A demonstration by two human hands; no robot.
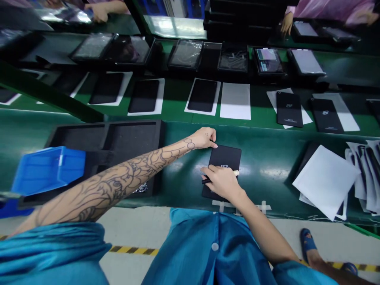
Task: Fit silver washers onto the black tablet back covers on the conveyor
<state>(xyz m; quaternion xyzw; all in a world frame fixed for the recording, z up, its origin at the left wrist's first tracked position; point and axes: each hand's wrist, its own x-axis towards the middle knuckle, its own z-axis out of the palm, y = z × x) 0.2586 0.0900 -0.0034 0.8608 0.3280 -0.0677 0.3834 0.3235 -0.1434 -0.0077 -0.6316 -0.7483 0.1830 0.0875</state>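
A black smartphone (225, 156) lies face down on the green conveyor belt (184, 158), its back logo partly covered. My left hand (202, 138) grips the phone's upper left corner, and the tattooed forearm reaches across from the left. My right hand (221, 182) lies over the phone's lower half, shut on a slim black tool with a cream tip (236, 173). That hand hides much of the phone's lower part.
A black foam tray (133, 134) and a blue plastic bin (49, 170) stand to my left. White sheets (325, 180) lie to my right. Black phones on white sheets (289, 109) line a belt beyond, with co-workers' hands (99, 12) at the far side.
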